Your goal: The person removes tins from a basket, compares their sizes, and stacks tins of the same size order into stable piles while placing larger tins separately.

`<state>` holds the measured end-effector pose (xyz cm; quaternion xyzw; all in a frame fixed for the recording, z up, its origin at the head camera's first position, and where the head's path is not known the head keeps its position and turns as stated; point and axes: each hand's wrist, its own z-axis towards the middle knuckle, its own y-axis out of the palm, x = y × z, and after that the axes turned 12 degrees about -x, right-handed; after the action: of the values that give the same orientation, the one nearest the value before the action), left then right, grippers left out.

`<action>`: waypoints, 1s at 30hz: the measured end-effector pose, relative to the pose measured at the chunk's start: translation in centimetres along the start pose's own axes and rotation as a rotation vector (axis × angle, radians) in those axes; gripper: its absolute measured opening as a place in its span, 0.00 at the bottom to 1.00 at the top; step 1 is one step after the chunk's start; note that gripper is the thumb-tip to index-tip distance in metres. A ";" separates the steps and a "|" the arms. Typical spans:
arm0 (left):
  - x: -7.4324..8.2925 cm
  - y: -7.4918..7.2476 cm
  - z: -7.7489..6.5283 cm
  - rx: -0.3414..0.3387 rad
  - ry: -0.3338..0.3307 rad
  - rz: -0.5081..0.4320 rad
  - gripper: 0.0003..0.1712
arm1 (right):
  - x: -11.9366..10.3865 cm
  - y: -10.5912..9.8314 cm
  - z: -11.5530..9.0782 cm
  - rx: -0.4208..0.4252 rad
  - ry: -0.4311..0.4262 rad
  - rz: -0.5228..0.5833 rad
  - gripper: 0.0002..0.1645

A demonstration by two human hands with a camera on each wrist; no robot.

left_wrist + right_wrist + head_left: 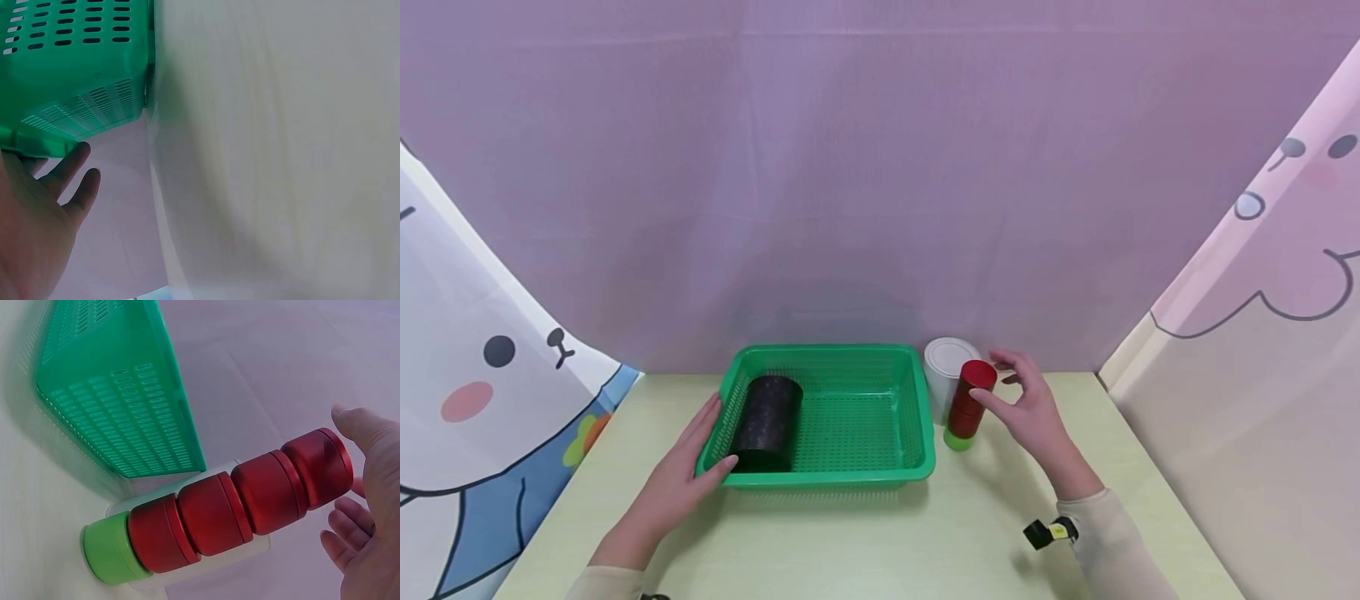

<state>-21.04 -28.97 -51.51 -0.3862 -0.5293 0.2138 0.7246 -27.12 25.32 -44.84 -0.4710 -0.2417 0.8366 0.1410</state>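
Against the left rim of a green plastic basket (842,480) rests my left hand (681,479), with fingers extended along the outer side and thumb at the front corner. The left wrist view shows that hand (47,212) with straight, spread fingers at the rim. A dark cylinder (767,421) lies inside the basket. To the right stands a stack of several small round containers: red ones (272,487) above one green one (112,550). My right hand (1028,404) is spread around the top red container, thumb and fingers on opposite sides; contact is unclear.
A white can (946,358) stands behind the stack, close beside the basket's right end. The pale table (850,550) ends at a purple cloth wall (850,208), with cartoon-printed cloths (490,375) along both sides.
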 end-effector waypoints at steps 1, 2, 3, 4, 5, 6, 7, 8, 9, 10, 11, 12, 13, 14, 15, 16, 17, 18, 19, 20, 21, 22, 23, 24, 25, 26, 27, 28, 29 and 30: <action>0.0 0.0 0.0 0.002 0.002 0.002 0.55 | -0.1 -0.1 0.0 0.001 0.005 -0.006 0.39; -0.1 0.1 0.0 0.003 0.003 0.005 0.55 | -0.2 -0.2 -0.1 0.001 0.010 -0.013 0.39; -0.2 0.1 0.0 0.003 0.002 0.007 0.55 | -0.4 -0.2 -0.1 0.002 0.014 -0.019 0.39; -0.2 0.1 0.0 0.001 0.003 0.009 0.55 | -0.5 -0.3 -0.1 0.004 0.015 -0.021 0.39; -0.3 0.1 0.0 0.003 0.004 0.011 0.55 | -0.6 -0.3 -0.1 0.006 0.013 -0.025 0.40; -0.3 0.2 0.0 0.004 0.005 0.013 0.55 | -0.7 -0.4 -0.1 0.011 0.008 -0.028 0.40; -0.3 0.2 0.0 0.005 0.004 0.014 0.55 | -0.8 -0.4 -0.1 0.019 0.000 -0.032 0.41; -0.4 0.2 0.0 0.004 0.004 0.015 0.55 | -1.0 -0.4 -0.1 0.029 -0.012 -0.037 0.41; -0.3 0.2 0.0 0.003 0.005 0.014 0.55 | -1.1 -0.4 -0.1 0.041 -0.026 -0.040 0.42; -0.3 0.2 0.0 0.004 0.008 0.014 0.55 | -1.2 -0.3 -0.1 0.054 -0.045 -0.042 0.42; -0.3 0.2 0.0 0.006 0.008 0.014 0.55 | -1.4 -0.3 -0.1 0.069 -0.067 -0.049 0.43; -0.2 0.1 0.0 0.004 0.009 0.013 0.55 | -1.6 -0.2 -0.1 0.084 -0.091 -0.057 0.43; -0.2 0.1 0.0 0.006 0.010 0.010 0.55 | -1.8 -0.2 0.0 0.099 -0.118 -0.068 0.43; -0.1 0.1 0.0 0.003 0.010 0.008 0.55 | -2.0 -0.1 0.0 0.111 -0.146 -0.077 0.43; -0.1 0.1 0.0 0.004 0.010 0.008 0.55 | -2.2 0.0 0.0 0.122 -0.176 -0.084 0.43; -0.1 0.1 0.0 0.002 0.009 0.008 0.55 | -2.4 0.1 0.1 0.128 -0.203 -0.092 0.42; 0.0 0.1 0.0 0.002 0.007 0.008 0.55 | -2.7 0.3 0.1 0.131 -0.227 -0.103 0.42; 0.0 0.1 0.0 0.000 0.005 0.009 0.55 | -3.0 0.5 0.1 0.131 -0.249 -0.111 0.42; 0.0 0.1 0.0 0.000 0.003 0.009 0.55 | -3.2 0.7 0.2 0.127 -0.266 -0.119 0.42; 0.0 0.1 0.0 -0.005 0.000 0.012 0.55 | -3.5 0.9 0.2 0.120 -0.278 -0.122 0.41; -0.1 0.1 0.0 -0.005 -0.001 0.014 0.55 | -3.8 1.2 0.2 0.111 -0.289 -0.127 0.41; -0.2 0.1 0.0 -0.009 -0.003 0.015 0.55 | -4.2 1.5 0.3 0.099 -0.295 -0.128 0.40; -0.2 0.1 0.1 -0.008 -0.004 0.014 0.55 | -4.5 1.9 0.3 0.086 -0.299 -0.126 0.39; -0.2 0.1 0.1 -0.011 -0.005 0.015 0.55 | -4.9 2.2 0.3 0.070 -0.303 -0.119 0.39; -0.3 0.2 0.1 -0.011 -0.005 0.015 0.55 | -5.2 2.6 0.4 0.051 -0.307 -0.109 0.39; -0.4 0.2 0.1 -0.013 -0.006 0.016 0.55 | -5.4 3.0 0.6 0.028 -0.314 -0.088 0.38; -0.4 0.2 0.1 -0.012 -0.005 0.015 0.55 | -5.7 3.5 0.8 0.002 -0.318 -0.064 0.38; -0.4 0.2 0.1 -0.011 -0.005 0.015 0.55 | -5.9 4.0 1.0 -0.024 -0.315 -0.046 0.38; -0.4 0.2 0.1 -0.008 -0.003 0.013 0.55 | -6.2 4.5 1.1 -0.051 -0.307 -0.032 0.38; -0.3 0.2 0.0 -0.007 -0.002 0.013 0.55 | -6.4 5.0 1.3 -0.081 -0.296 -0.021 0.39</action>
<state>-21.17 -29.09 -51.85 -0.3919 -0.5281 0.2168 0.7214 -24.99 17.78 -42.30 -0.3451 -0.2981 0.8850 0.0935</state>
